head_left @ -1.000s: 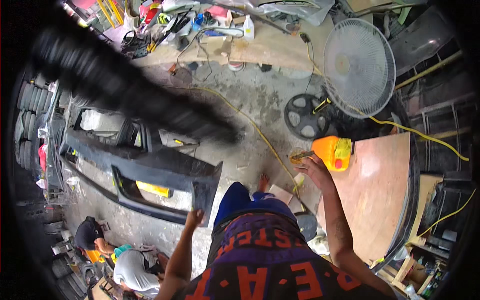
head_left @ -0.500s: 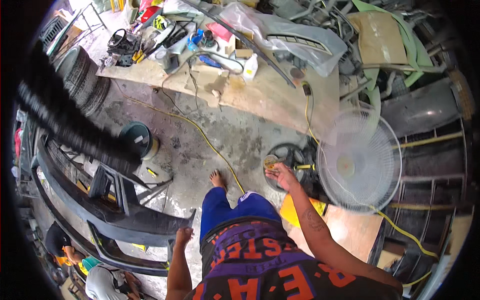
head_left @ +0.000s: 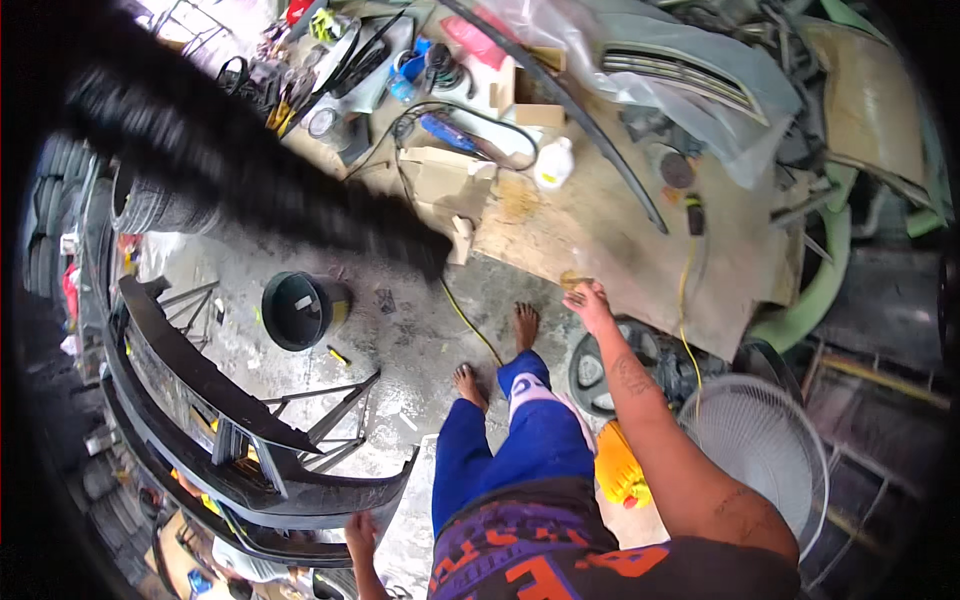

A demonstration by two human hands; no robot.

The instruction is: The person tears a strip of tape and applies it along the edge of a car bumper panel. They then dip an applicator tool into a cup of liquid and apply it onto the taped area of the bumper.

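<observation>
My right hand (head_left: 588, 301) is raised near the front edge of the work table. Its fingers close on a small round yellowish-brown thing (head_left: 574, 281), whose kind I cannot make out. My left hand (head_left: 361, 533) hangs low, with its fingers loosely apart and nothing visible in them. Closest to it is the end of a dark car bumper (head_left: 330, 505), which rests on a black metal stand (head_left: 345, 415). Whether the hand touches the bumper I cannot tell. The wooden work table (head_left: 590, 225) lies ahead of me.
A white bottle (head_left: 553, 165), a blue-handled tool (head_left: 450, 131) and a grey car bumper (head_left: 690, 75) lie on the table. A dark bucket (head_left: 296, 310) stands left; a fan (head_left: 755, 465) and yellow container (head_left: 620, 465) right. A blurred black band (head_left: 270, 180) crosses the upper left.
I have stepped forward, so the table looks nearer. My right hand has moved from above the wheel to the table's edge, still holding the round thing. My left hand appears lower.
</observation>
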